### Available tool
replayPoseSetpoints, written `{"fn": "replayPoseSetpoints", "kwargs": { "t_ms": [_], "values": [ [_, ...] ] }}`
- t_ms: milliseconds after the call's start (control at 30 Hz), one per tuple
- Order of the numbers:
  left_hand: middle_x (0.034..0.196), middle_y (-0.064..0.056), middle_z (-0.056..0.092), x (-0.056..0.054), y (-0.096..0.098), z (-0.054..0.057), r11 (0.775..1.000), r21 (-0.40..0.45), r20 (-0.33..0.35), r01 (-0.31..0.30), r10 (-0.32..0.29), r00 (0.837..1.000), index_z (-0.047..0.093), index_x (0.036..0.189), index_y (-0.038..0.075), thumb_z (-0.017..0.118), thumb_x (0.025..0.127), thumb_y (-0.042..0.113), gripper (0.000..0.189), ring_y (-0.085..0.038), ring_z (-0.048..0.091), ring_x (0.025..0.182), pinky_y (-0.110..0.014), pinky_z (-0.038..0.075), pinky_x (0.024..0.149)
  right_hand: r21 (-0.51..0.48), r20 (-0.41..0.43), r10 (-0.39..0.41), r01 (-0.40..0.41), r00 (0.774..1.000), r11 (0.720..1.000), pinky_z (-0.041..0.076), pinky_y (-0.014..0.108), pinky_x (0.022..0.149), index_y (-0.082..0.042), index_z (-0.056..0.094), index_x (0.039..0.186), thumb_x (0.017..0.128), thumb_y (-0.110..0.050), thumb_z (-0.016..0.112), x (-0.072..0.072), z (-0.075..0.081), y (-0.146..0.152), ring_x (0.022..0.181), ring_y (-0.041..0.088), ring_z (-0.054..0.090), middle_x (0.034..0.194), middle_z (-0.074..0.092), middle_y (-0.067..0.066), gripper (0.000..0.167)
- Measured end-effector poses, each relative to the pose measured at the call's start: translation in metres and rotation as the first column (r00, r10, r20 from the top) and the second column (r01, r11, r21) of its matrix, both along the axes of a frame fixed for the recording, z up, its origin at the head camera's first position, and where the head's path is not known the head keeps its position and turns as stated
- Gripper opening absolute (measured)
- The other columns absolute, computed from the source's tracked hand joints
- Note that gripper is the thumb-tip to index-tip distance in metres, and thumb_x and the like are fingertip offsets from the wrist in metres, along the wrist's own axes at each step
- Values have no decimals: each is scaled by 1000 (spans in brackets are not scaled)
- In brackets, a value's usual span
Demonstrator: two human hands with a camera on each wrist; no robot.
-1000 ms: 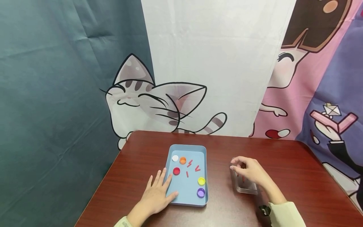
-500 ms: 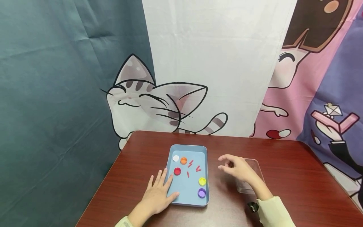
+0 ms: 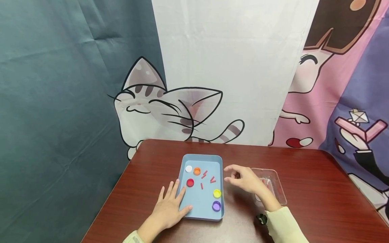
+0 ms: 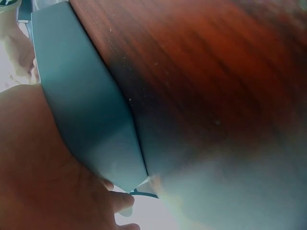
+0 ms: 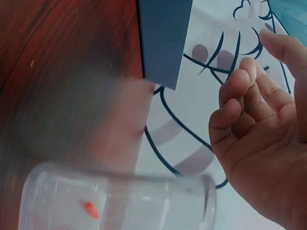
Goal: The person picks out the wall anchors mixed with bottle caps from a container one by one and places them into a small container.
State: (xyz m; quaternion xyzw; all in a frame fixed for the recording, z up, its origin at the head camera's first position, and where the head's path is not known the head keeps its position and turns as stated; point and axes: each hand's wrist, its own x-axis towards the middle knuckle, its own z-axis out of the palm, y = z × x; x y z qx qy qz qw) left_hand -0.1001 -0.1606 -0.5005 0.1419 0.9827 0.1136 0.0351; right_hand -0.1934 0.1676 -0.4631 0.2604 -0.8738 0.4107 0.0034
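Leftward, the right grip (image 3: 244,179) has moved from over the clear plastic box (image 3: 281,194) at lower right to just beside the blue tray (image 3: 200,208) at lower centre: fingers curved, thumb apart, nothing visibly held. Fingers spread, the left grip (image 3: 168,206) rests on the tray's left rim. Looking light and stiff, the tray suits a rim hold; its slim red sticks (image 3: 202,186), probably near weightless, suit a mid-length fingertip pinch.

Head view faces forward, down; close wrist views share the tray (image 3: 197,207).
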Motion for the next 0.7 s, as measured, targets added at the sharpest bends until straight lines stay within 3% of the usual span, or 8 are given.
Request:
{"fn": "replayPoseSetpoints", "kwargs": {
  "t_ms": [367, 700],
  "values": [
    [168, -17, 17, 1, 1, 3, 1000, 7, 5, -3, 3, 1000, 41, 156, 13, 44, 98, 67, 79, -41, 15, 154, -66, 11, 119, -20, -19, 77, -77, 997, 997, 44, 21, 58, -12, 71, 115, 88, -15, 79, -6, -6, -20, 64, 4, 50, 72, 54, -8, 28],
    [168, -18, 18, 2, 1, 3, 1000, 10, -8, 0, 0, 1000, 41, 156, 13, 46, 98, 65, 77, -41, 16, 154, -66, 11, 119, 3, 14, 104, -104, 994, 995, 46, 22, 61, -9, 69, 118, 89, -21, 79, -7, -10, -34, 65, 4, 51, 73, 55, -9, 33]
  ]
}}
